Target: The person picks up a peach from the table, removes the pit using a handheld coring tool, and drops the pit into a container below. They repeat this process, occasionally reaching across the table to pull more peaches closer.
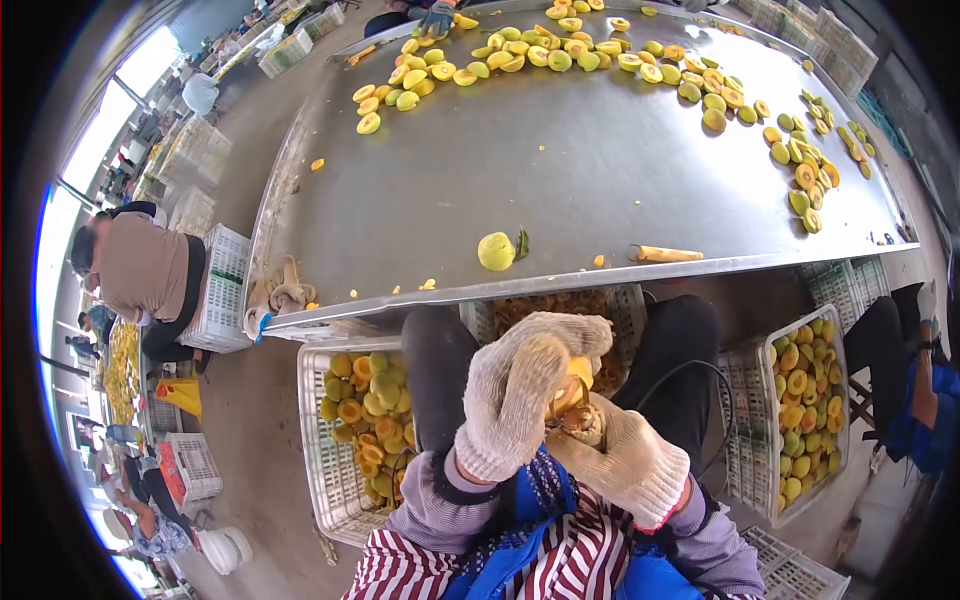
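My gloved left hand point(525, 385) is closed around a yellow peach half point(579, 372), held above my lap. My gloved right hand point(625, 458) grips a small pitting tool point(578, 415) with a curved metal loop, which meets the lower side of the fruit. The fingers hide much of both. Ahead, on the metal table point(430, 190), a whole green-yellow peach point(495, 251) with a leaf sits near the front edge. Right of it lies a wooden-handled tool point(668, 254).
Many peach halves point(560, 60) lie across the table's far side and right. Crates of halved peaches stand on my left point(315, 450) and right point(750, 440); another crate point(625, 310) is between my knees. Gloves point(285, 290) rest on the table's left corner. Other people work nearby.
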The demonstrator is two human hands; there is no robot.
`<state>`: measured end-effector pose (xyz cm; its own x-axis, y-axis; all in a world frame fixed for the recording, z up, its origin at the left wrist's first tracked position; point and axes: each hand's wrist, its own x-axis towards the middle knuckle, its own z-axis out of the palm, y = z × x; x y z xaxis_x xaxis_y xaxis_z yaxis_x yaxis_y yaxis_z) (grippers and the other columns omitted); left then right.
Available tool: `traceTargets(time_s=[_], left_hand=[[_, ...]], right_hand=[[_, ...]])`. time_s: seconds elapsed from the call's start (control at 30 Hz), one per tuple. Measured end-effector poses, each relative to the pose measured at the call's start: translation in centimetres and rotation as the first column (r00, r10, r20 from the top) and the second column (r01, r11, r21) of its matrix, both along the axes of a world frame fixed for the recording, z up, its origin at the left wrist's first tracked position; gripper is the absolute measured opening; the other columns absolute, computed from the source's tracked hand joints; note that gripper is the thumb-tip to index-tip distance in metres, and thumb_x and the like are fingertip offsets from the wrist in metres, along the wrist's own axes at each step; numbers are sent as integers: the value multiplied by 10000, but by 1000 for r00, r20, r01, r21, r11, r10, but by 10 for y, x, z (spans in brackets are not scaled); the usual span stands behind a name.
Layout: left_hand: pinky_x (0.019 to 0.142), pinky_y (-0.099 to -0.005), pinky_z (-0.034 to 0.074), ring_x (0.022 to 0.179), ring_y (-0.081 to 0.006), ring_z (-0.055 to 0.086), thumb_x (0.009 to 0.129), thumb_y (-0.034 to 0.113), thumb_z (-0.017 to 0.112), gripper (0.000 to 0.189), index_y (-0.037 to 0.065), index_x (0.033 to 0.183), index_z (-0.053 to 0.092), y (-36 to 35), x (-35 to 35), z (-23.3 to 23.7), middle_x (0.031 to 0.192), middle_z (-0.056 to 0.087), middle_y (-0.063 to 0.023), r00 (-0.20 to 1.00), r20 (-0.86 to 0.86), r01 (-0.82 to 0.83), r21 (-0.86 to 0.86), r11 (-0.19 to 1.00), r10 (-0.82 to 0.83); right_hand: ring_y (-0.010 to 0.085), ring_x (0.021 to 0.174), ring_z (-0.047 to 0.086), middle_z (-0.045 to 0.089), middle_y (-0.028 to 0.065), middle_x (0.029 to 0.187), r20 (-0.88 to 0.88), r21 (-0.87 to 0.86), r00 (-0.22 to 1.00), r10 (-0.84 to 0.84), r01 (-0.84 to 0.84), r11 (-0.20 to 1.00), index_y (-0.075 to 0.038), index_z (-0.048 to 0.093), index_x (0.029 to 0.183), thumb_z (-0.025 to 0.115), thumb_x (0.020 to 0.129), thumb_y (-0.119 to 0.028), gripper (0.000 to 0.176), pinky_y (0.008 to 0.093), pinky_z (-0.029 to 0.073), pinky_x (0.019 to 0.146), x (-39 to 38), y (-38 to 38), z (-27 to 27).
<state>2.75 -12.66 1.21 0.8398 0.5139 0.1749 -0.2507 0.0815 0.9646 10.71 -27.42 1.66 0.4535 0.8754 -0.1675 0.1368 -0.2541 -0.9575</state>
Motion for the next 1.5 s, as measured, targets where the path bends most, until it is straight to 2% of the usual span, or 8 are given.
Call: traceTargets(time_s=[0.2, 0.43, 0.67, 0.97, 1.07, 1.33, 1.43, 1.5], left_hand=[[794, -329, 551, 896, -216, 703, 1022, 292, 568, 348, -35, 1040, 684, -5, 17, 24, 1016, 728, -160, 994, -88, -41, 274, 961, 67], [751, -382, 568, 847, -307, 713, 987, 262, 612, 284, -10, 1001, 694, 6, 29, 20, 989, 726, -169, 980, 197, -153, 812, 563, -17], [753, -367, 560, 863, -295, 715, 983, 259, 603, 280, -5, 1006, 696, -3, 40, 31, 937, 731, -130, 944, -327, 206, 494, 844, -38], [723, -366, 546, 841, -287, 714, 979, 280, 604, 247, 62, 1047, 699, -12, 45, 32, 1038, 727, -111, 989, -118, 69, 905, 419, 93], [698, -394, 547, 828, -304, 713, 932, 324, 652, 263, 96, 1042, 724, -2, 53, 28, 980, 728, -103, 861, -499, 370, 489, 790, -95], [677, -338, 545, 837, -274, 709, 905, 307, 686, 265, 61, 1001, 686, -4, 58, 10, 1005, 725, -94, 933, 249, -10, 738, 674, -259], [701, -311, 553, 819, -206, 695, 1022, 436, 566, 451, 5, 1069, 689, -19, 46, 28, 978, 715, -124, 937, -19, 340, -177, 924, -349], [720, -311, 555, 823, -202, 690, 1033, 461, 531, 497, -8, 1091, 686, -17, 44, 23, 977, 712, -121, 941, -42, 306, -320, 897, -336]], right_hand=[[87, 538, 551, 603, 7, 673, -653, -164, 753, 76, -239, 957, -27, 630, 1031, 692, 949, -322, 312, 270, 452, 514, 25, -9, 26], [51, 487, 487, 552, -19, 641, -840, 30, 522, 147, -225, 974, -56, 616, 960, 680, 970, -344, 296, 208, 357, 416, 37, -23, 18], [52, 466, 459, 515, -23, 597, -807, -65, 589, 40, -156, 986, -56, 586, 891, 688, 960, -316, 288, 216, 344, 411, 34, -23, 15], [69, 411, 431, 503, -19, 576, -954, 85, 287, 86, -14, 996, -63, 585, 834, 657, 971, -335, 313, 234, 316, 367, 32, -32, -2], [71, 430, 449, 522, -7, 608, -928, 11, 362, 85, -201, 979, -53, 588, 855, 674, 962, -348, 325, 219, 329, 379, 39, -32, -9], [154, 874, 655, 652, 78, 1021, -904, 331, -235, 358, 145, 932, -8, 580, 1235, 708, 929, -202, 383, 296, 557, 769, 16, -48, -49], [174, 877, 663, 657, 92, 1071, -919, 295, -222, 327, 163, 941, -11, 542, 1317, 736, 908, -209, 494, 307, 562, 783, 13, -49, -46], [178, 871, 662, 657, 90, 1057, -935, 257, -211, 286, 153, 954, -14, 552, 1299, 739, 905, -212, 479, 311, 560, 776, 15, -42, -42]])
